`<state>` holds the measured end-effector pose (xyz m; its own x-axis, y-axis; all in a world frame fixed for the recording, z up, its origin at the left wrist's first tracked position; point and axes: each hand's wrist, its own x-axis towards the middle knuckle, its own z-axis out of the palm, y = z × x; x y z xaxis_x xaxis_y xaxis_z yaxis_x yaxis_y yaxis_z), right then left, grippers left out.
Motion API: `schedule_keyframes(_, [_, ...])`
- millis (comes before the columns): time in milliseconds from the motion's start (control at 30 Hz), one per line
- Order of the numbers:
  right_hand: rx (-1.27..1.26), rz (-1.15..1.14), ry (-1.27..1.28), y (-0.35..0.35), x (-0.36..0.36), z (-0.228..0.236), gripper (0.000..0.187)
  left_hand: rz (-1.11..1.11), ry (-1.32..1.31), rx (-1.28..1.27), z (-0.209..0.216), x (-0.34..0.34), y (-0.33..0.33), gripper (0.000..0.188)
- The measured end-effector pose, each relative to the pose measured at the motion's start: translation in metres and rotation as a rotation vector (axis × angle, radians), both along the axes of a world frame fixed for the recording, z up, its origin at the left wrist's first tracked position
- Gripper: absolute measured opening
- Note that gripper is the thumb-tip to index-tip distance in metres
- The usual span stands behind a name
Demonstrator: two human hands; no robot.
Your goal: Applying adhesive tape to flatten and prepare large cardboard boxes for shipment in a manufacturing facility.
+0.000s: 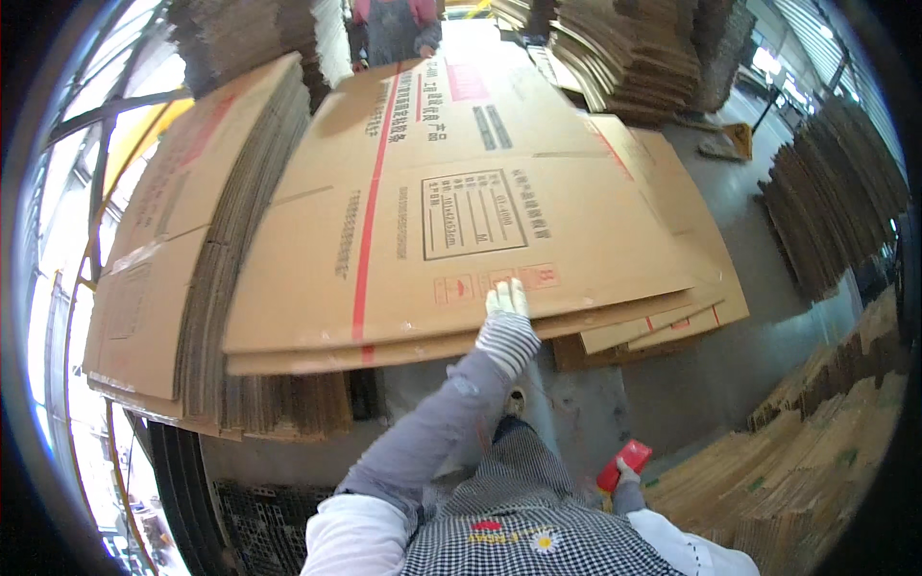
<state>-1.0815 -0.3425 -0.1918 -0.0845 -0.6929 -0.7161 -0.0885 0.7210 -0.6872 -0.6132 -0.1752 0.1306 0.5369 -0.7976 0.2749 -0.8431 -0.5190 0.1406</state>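
Note:
My left hand [507, 305], in a white glove with a striped cuff, rests on the near edge of a large flat cardboard sheet [413, 278]. Its fingers are stretched out on the printed top; the thumb cannot be seen. This brown sheet carries a red stripe, a black printed frame and small red symbols. Just under it, the edge of another cardboard sheet [288, 363] shows. Low at my right side, my gloved right hand [628, 472] is closed on a small red block-shaped object [624, 463], whose exact kind I cannot make out.
A tall stack of flattened cartons [154, 250] stands at the left. More cardboard sheets [715, 278] stick out at the right. Cardboard piles [836, 202] and stacked cartons [816, 470] line the right side. Across the sheet stands another person [394, 34]. A yellow pallet jack [735, 142] is farther back.

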Motion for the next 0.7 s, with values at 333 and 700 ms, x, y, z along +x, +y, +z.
schedule_keyframes(333, [0.177, 0.049, -0.045, -0.072, 0.115, 0.094, 0.049, -0.008, 0.219, 0.326, -0.246, 0.051, 0.035, 0.051])
schedule_keyframes(700, [0.307, 0.420, -0.384, -0.146, 0.309, 0.186, 0.053, -0.155, 0.417, 0.191, -0.232, 0.027, -0.040, 0.071])
